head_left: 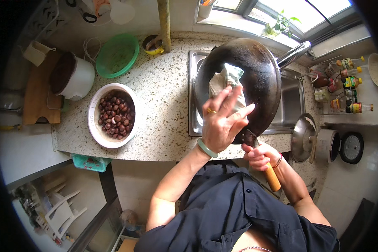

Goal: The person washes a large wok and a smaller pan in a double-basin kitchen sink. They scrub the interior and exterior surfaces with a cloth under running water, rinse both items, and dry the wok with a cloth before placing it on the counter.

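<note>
A large dark wok (pixel 260 71) is held tilted over the steel sink, its blackened round surface facing me. My right hand (pixel 262 155) is wrapped round its wooden handle (pixel 273 178), close to the riveted metal joint. On the wok's surface my left hand (pixel 224 122), with a ring and a pale green bangle, presses a crumpled light cloth (pixel 232 75). The cloth bunches out beyond the fingertips, and part of it is hidden under the palm.
The sink (pixel 292 96) has a faucet (pixel 294 54) behind the wok. Left on the speckled counter (pixel 164 92) stand a white bowl (pixel 92 126) of chestnuts, a green basin (pixel 117 54) and a white cooker (pixel 80 80). A metal lid (pixel 303 136) and bottles (pixel 350 82) are at right.
</note>
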Motion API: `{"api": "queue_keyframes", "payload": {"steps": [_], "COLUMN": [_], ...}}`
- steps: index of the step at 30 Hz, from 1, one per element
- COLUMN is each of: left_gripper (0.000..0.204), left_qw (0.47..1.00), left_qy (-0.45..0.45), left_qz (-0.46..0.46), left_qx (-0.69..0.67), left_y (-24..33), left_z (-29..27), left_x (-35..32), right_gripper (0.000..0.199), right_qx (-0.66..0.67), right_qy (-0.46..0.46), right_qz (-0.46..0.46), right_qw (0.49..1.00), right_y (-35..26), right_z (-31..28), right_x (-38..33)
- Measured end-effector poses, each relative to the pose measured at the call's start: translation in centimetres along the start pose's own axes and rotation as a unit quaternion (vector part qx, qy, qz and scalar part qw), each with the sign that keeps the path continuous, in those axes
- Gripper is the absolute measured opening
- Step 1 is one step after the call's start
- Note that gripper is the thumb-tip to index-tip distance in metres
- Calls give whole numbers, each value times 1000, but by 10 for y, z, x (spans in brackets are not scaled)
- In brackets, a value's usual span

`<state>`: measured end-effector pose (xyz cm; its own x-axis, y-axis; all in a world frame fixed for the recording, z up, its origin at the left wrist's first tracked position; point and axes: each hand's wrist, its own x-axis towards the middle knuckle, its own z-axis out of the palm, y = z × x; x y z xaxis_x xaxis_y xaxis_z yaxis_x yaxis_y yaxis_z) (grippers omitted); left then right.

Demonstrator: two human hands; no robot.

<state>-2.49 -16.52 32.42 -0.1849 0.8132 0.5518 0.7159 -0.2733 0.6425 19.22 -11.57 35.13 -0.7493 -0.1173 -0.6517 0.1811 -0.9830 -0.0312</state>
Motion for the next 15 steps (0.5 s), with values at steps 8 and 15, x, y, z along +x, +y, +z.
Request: {"api": "queue_keyframes", "payload": {"steps": [8, 15], "left_gripper": [48, 50], "left_qw": [998, 977], "left_qy": [24, -73], "left_qz": [28, 198], "left_qx": [51, 12], "left_y": [15, 43], "left_z": [-13, -35], "left_x": [55, 101], "right_gripper": [14, 18], "right_qx": [-59, -175], "right_qy": [-24, 12], "right_qz": [4, -29], "right_qw": [998, 984], "right_y": [0, -4], "right_z": [19, 38], "right_x": [-15, -40]}}
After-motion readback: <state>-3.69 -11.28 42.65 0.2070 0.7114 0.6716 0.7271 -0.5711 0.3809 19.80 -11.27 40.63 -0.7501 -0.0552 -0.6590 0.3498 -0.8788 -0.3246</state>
